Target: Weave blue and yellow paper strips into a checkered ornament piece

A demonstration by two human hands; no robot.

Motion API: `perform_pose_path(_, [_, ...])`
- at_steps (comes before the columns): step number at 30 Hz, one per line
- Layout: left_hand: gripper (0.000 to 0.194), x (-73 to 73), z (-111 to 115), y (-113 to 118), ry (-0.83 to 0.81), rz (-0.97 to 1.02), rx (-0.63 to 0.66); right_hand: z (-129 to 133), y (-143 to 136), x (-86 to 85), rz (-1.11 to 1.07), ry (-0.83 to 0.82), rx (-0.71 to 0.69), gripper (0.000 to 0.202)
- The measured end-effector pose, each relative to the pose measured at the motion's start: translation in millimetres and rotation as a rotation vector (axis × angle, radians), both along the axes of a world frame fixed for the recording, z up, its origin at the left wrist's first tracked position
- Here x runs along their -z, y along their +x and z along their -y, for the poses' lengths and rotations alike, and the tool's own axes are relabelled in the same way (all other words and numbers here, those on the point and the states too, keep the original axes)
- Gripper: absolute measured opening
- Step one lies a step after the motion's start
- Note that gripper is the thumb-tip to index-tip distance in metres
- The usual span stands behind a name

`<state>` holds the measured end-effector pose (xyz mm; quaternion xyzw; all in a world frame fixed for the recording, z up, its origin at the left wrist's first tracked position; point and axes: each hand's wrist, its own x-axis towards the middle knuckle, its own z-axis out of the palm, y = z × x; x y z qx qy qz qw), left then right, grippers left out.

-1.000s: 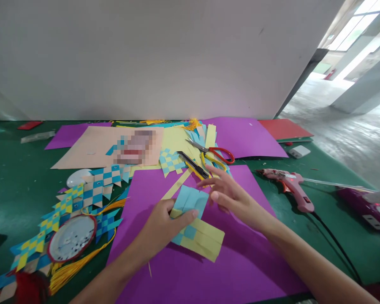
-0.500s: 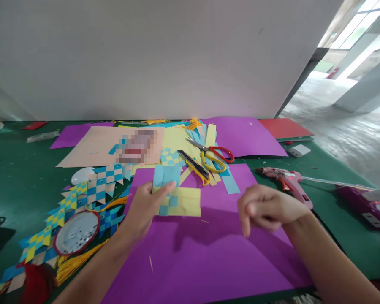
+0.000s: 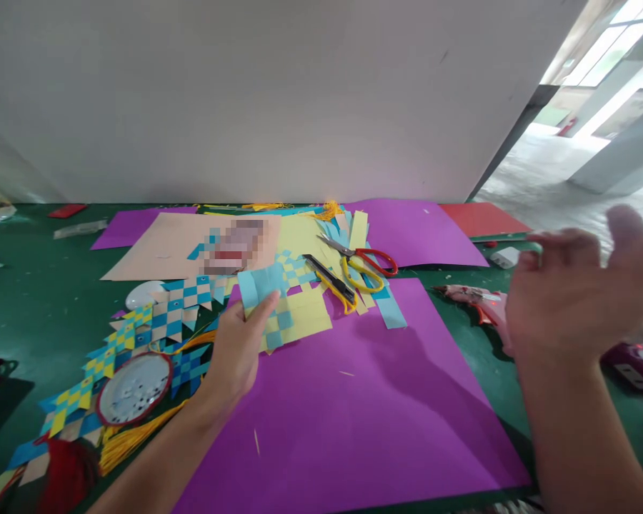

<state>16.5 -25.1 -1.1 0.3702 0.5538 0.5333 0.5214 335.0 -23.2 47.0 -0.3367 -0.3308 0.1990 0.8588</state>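
Observation:
My left hand (image 3: 238,343) pinches a woven paper piece (image 3: 281,325) of light blue and pale yellow strips between thumb and fingers, above a large purple sheet (image 3: 386,421). The woven part is checkered, with loose blue and yellow ends sticking out. Off to the right, my right hand (image 3: 581,285) is raised with thumb and fingers apart, and nothing shows in it. It is in front of a pink glue gun (image 3: 493,307) and hides part of it. Just beyond the woven piece lie a yellow-and-black box cutter (image 3: 329,282) and red-and-yellow-handled scissors (image 3: 361,264).
Woven paper fish (image 3: 174,310) and yellow tassels (image 3: 139,435) spread on the left around a round dish (image 3: 135,389) of small beads or eyes. Paper strips (image 3: 391,307), a peach sheet (image 3: 139,250) and a white wall (image 3: 278,100) stand behind. A purple power strip (image 3: 635,368) is at right.
My right hand has risen and moved right, its fingers unfolding. My left hand has shifted slightly left and tilted the woven paper piece.

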Motion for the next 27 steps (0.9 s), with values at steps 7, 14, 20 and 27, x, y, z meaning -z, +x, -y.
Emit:
perform_pose_path(7, [0.036,-5.4,10.4,2.6,-0.066,-0.253,0.177,20.4,-89.1,32.4,0.809,-0.356,-0.859,0.08])
perform_pose_path(14, [0.041,-14.0,15.6,6.9,0.023,-0.571,0.204,25.9,-119.6,53.2,0.784,-0.767,-0.964,0.026])
perform_pose_path(20, [0.041,-7.7,13.5,3.1,0.001,-0.537,0.17,17.8,-106.5,48.8,0.743,-0.761,-0.891,0.017])
perform_pose_path(27, [0.038,-7.3,13.2,3.2,-0.001,-0.489,0.172,12.8,-89.4,44.2,0.531,-0.7,-0.601,0.017])
